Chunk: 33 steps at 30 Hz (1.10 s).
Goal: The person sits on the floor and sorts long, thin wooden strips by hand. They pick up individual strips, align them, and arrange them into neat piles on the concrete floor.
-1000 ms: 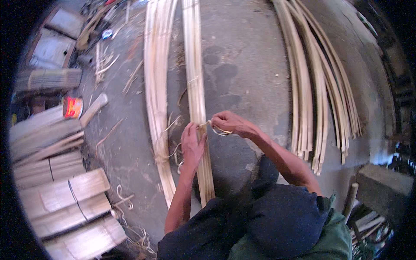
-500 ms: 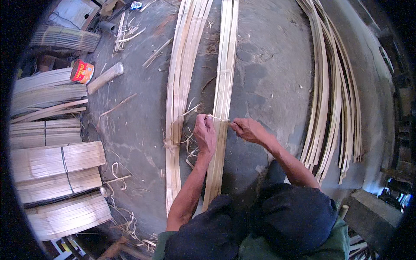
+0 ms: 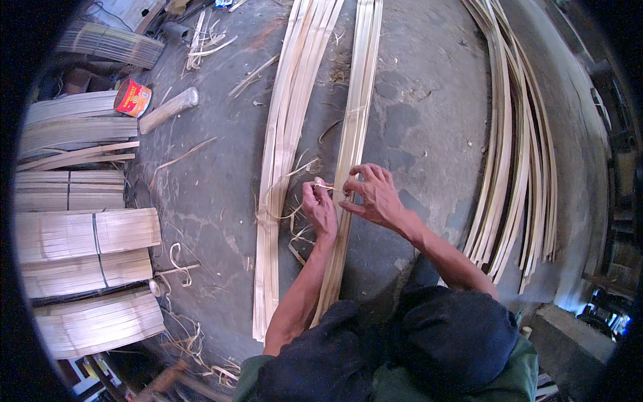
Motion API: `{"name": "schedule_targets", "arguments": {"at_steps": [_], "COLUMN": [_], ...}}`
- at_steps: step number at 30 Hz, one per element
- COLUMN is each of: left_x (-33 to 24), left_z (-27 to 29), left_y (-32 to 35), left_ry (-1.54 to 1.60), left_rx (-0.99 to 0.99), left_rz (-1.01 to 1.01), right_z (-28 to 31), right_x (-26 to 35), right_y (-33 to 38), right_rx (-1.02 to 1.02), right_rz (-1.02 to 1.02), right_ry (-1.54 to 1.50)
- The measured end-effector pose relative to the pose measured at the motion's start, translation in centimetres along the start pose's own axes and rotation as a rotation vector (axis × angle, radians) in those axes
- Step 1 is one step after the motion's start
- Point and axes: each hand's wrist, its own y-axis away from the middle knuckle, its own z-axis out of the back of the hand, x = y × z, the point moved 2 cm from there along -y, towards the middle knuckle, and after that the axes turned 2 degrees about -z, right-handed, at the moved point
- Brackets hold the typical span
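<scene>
A narrow bundle of long pale split-bamboo slats lies lengthwise on the floor before me. Around it runs a thin pale binding strip. On the bundle's left edge, my left hand is closed, pinching that strip between thumb and fingers. My right hand hovers over the bundle's right side, fingers bent and spread, thumb apart from them. Its fingertips are close to the strip's right part; a firm hold on it does not show. A wider slat bundle lies to the left, with a thin strip tied around it.
Loose slats lie along the right side. Stacked, strapped slat bundles line the left, near a red tub and a short wooden club. Curly strip scraps litter the lower left. A concrete block stands lower right.
My right hand has come left over the bundle, and its fingers have gone from a pinch on the strip to spread. My left hand stays at the bundle's left edge. The view has shifted slightly.
</scene>
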Motion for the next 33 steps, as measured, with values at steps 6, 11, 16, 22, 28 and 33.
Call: {"name": "schedule_targets", "arguments": {"at_steps": [6, 11, 16, 22, 28, 33], "left_x": [-2.4, -0.7, -1.9, 1.0, 2.2, 0.8], "left_z": [0.2, -1.2, -1.3, -0.9, 0.0, 1.4], "left_y": [1.2, 1.7, 1.6, 1.2, 1.3, 2.1], "left_ry": [0.192, 0.056, 0.022, 0.070, 0.786, 0.752], "left_rx": [0.061, -0.010, 0.023, -0.030, -0.365, -0.097], "left_rz": [-0.195, -0.149, -0.053, 0.004, 0.473, 0.385], "right_z": [1.6, -0.9, -0.7, -2.6, -2.4, -3.1], "right_x": [0.4, -1.0, -0.6, -3.0, -13.8, -13.3], "right_y": [-2.0, -0.9, 0.5, 0.7, 4.3, 4.7], "right_rx": [0.288, 0.052, -0.198, -0.210, -0.469, -0.111], "right_rz": [-0.221, -0.129, -0.166, -0.377, -0.706, -0.760], "right_ry": [-0.399, 0.047, 0.254, -0.024, -0.556, -0.782]}}
